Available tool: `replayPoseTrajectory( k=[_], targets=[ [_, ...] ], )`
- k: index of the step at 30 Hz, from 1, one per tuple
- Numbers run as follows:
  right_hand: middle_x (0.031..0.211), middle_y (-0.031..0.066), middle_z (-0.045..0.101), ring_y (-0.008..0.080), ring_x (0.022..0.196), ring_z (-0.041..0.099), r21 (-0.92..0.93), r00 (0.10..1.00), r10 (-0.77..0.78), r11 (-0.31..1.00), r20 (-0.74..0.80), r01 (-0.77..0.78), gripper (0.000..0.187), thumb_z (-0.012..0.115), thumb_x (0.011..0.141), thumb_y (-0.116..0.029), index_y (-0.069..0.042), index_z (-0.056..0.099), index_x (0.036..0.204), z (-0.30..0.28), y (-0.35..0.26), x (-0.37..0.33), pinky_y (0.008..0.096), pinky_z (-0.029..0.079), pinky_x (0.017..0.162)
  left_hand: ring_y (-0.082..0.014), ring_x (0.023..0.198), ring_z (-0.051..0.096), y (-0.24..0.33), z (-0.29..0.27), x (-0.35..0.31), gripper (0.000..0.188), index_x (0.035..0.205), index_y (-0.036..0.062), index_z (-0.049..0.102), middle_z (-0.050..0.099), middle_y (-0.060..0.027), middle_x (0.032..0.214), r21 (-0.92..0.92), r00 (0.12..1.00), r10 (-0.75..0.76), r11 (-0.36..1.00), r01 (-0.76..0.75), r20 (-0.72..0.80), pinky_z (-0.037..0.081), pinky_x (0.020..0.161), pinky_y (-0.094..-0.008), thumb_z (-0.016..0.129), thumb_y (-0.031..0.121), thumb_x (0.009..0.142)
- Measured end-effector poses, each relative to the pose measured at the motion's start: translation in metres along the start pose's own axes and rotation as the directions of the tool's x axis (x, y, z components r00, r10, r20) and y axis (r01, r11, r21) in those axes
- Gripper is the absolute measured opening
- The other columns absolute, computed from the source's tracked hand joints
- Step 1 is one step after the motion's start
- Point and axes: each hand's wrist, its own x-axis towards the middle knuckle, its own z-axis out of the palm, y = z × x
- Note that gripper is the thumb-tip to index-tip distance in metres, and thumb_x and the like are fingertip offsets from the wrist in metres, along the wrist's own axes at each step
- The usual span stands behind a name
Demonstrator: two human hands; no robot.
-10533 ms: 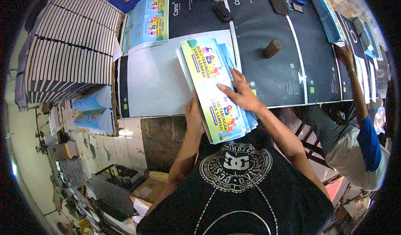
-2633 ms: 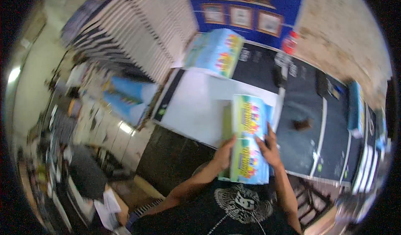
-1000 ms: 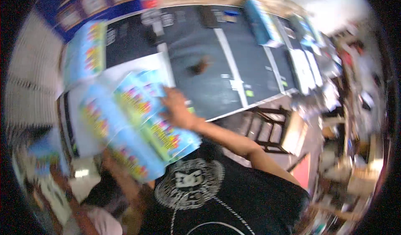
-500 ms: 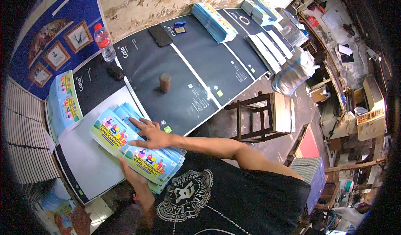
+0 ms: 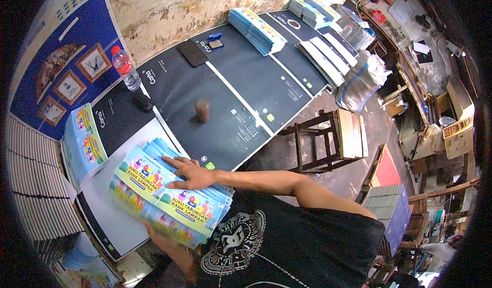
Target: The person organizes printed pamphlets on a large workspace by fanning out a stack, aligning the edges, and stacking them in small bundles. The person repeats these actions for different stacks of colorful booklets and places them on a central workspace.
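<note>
Fanned blue-and-yellow printed cover sheets [image 5: 192,208] lie on white paper at the near left of the table. My right hand [image 5: 192,175] rests on the top sheet, fingers stretched out and apart, pressing near its middle. Along that sheet's near edge is my left hand [image 5: 169,244]; motion smears it, and its fingers are partly hidden by the sheet. A second row of pictures on the near half of the sheet is blurred. Beyond my right hand, more blue sheets [image 5: 160,149] stick out from underneath.
Another printed pile [image 5: 84,139] stands to the left. On the black table [image 5: 225,103] are a brown cylinder [image 5: 202,110], a water bottle [image 5: 126,68], a dark pad [image 5: 192,54], a blue ink pad [image 5: 215,40] and stacked prints [image 5: 256,31]. A wooden stool [image 5: 328,137] stands right.
The near half of the top sheet has swung out toward me, showing a second printed row. My left hand has moved down with its edge. My right hand stays on the sheet.
</note>
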Motion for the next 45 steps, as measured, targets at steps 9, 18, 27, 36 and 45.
replayPoseTrajectory(
  k=[9,18,27,36,45],
  targets=[
    [0.165,0.0160,0.022,0.0449,0.149,0.018,-0.393,0.981,-0.193,0.903,-0.012,0.173,0.043,0.052,0.102,-0.045,-0.023,0.064,0.137,0.016,-0.007,-0.007,0.0678,0.023,0.113,-0.0363,0.120,0.058,-0.003,0.015,-0.011,0.069,0.147,-0.0047,0.039,0.047,-0.0284,0.141,0.113,0.987,0.010,0.994,0.008,-0.161,0.053,0.094,-0.0530,0.037,0.050,0.106],
    [0.166,0.0197,0.018,0.0455,0.152,0.011,-0.103,0.994,-0.093,0.991,-0.049,0.088,0.076,0.063,0.089,-0.061,0.010,0.068,0.117,0.012,-0.007,-0.002,0.0693,0.019,0.114,-0.0359,0.130,0.053,-0.020,0.057,0.003,0.078,0.154,0.0025,0.030,0.043,-0.0229,0.149,-0.295,0.977,-0.212,0.933,0.206,0.014,0.049,0.104,-0.0523,0.039,0.060,0.103],
    [0.157,0.0341,0.027,0.0446,0.149,0.024,-0.028,0.999,-0.012,1.000,0.051,0.014,0.108,0.066,0.087,-0.066,0.006,0.024,0.155,0.021,0.003,0.007,0.0506,0.020,0.122,-0.0244,0.092,0.069,0.010,0.015,-0.034,0.046,0.129,0.0020,0.058,0.067,-0.0159,0.112,-0.126,0.984,0.044,0.990,-0.067,-0.171,0.059,0.079,-0.0397,0.046,0.039,0.105],
    [0.155,0.0311,0.032,0.0510,0.142,0.030,-0.503,0.928,-0.369,0.792,0.057,0.346,0.099,0.076,0.076,-0.004,-0.004,0.023,0.159,0.010,0.006,0.000,0.0532,0.026,0.119,-0.0112,0.087,0.064,-0.019,0.031,-0.020,0.042,0.116,0.0021,0.067,0.069,-0.0030,0.101,-0.270,0.992,-0.035,0.963,0.001,-0.122,0.055,0.078,-0.0309,0.055,0.041,0.104],
    [0.159,0.0280,0.028,0.0418,0.149,0.026,-0.431,0.884,-0.420,0.850,-0.207,0.303,0.087,0.073,0.085,-0.019,0.005,0.025,0.154,0.012,-0.001,-0.016,0.0495,0.023,0.121,-0.0138,0.085,0.064,-0.029,0.058,0.000,0.050,0.114,-0.0008,0.070,0.072,-0.0066,0.098,0.211,0.984,0.066,0.977,-0.030,-0.164,0.055,0.078,-0.0350,0.053,0.045,0.103]
  ],
)
